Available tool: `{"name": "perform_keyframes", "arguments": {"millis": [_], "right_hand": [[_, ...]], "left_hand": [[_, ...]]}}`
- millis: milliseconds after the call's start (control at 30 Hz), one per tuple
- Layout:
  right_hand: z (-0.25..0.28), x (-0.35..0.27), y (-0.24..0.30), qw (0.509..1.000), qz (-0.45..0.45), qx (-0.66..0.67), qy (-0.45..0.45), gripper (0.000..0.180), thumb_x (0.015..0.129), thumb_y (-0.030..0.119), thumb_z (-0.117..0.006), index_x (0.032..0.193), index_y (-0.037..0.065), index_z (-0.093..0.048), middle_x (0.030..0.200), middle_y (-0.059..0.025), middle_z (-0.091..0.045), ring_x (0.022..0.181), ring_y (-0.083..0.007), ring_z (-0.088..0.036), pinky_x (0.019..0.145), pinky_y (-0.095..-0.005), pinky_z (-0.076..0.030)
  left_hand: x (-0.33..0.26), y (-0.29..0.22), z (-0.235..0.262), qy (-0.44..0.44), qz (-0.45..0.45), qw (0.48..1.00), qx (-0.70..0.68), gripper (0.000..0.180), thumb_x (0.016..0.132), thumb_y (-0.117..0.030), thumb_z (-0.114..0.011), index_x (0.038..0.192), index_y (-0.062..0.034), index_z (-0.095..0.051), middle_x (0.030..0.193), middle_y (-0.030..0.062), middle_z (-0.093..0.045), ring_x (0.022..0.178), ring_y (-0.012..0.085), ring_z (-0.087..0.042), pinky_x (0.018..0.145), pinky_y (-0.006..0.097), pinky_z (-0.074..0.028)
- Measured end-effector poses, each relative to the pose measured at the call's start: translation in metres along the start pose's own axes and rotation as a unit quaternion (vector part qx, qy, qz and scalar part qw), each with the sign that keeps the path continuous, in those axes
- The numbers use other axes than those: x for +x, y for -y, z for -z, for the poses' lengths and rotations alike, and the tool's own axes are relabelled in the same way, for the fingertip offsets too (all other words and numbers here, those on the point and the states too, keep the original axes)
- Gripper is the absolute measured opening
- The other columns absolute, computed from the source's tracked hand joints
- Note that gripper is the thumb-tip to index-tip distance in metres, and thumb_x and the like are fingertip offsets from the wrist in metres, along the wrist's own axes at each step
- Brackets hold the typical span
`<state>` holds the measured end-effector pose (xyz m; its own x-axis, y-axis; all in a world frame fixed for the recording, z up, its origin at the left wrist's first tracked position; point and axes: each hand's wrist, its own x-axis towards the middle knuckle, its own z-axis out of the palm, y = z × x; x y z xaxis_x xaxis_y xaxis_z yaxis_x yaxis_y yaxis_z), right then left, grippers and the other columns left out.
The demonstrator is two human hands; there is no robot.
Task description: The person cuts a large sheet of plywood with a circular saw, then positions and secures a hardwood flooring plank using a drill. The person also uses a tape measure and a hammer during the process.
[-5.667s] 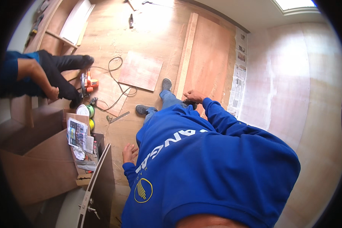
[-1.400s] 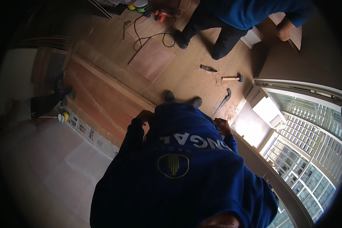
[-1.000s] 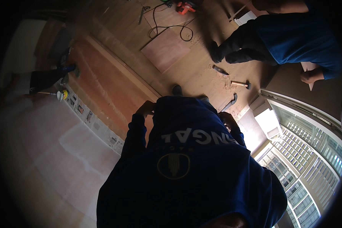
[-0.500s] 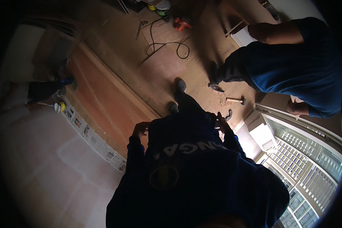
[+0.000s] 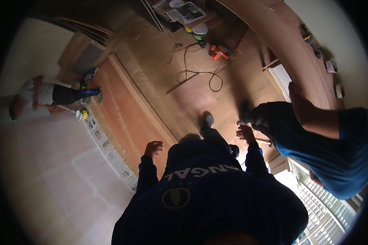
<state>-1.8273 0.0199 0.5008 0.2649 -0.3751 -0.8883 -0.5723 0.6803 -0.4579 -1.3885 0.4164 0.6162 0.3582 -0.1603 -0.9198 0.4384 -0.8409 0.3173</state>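
My left hand (image 5: 153,148) hangs beside my dark sweatshirt, fingers loosely apart and holding nothing. Near it lies a large reddish-brown board (image 5: 124,112), bordered by a long wooden strip (image 5: 140,97). On the other side, my right hand (image 5: 246,133) is held out over the floor, open and empty, with its fingers spread. A wooden handle (image 5: 263,141) shows just beyond it, partly covered by a co-worker (image 5: 315,143) in a blue shirt who bends over at the right.
An orange power tool (image 5: 219,52) with a looped dark cable (image 5: 185,65) lies ahead, near paint buckets (image 5: 200,30). At the left, another person (image 5: 43,96) holds a pole by a yellow can (image 5: 84,114). Newspaper (image 5: 106,147) lines the board's edge. A curved wooden panel (image 5: 290,49) stands right.
My view has shifted, and both hands have swung outward from my body. The blue-shirted co-worker now appears lower and covers more of the tools. The person at left has come clearly into view.
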Motion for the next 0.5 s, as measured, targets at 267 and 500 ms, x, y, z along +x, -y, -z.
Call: {"name": "perform_keyframes", "arguments": {"millis": [267,500], "right_hand": [[0.007,0.017,-0.006,1.000,-0.030,0.008,0.000,0.021,0.100,0.035,-0.066,0.103,0.014,-0.065,0.084,-0.0061,-0.073,0.067,-0.0173,-0.069,0.056,-0.0347,-0.052],[0.005,0.006,-0.026,0.986,-0.110,-0.115,-0.048,0.026,0.099,0.033,-0.067,0.098,0.008,-0.066,0.081,-0.0056,-0.073,0.066,-0.0176,-0.069,0.060,-0.0363,-0.054]], "left_hand": [[0.010,-0.042,-0.022,0.007,-0.055,0.998,0.030,0.037,0.098,-0.038,-0.068,0.121,-0.0098,-0.073,0.108,0.0044,-0.076,0.094,0.0206,-0.075,0.069,0.037,-0.055],[0.026,-0.043,-0.034,0.011,-0.009,0.997,0.076,0.055,0.096,-0.040,-0.070,0.139,-0.0063,-0.064,0.124,0.0114,-0.072,0.101,0.0265,-0.074,0.075,0.039,-0.057]]}}
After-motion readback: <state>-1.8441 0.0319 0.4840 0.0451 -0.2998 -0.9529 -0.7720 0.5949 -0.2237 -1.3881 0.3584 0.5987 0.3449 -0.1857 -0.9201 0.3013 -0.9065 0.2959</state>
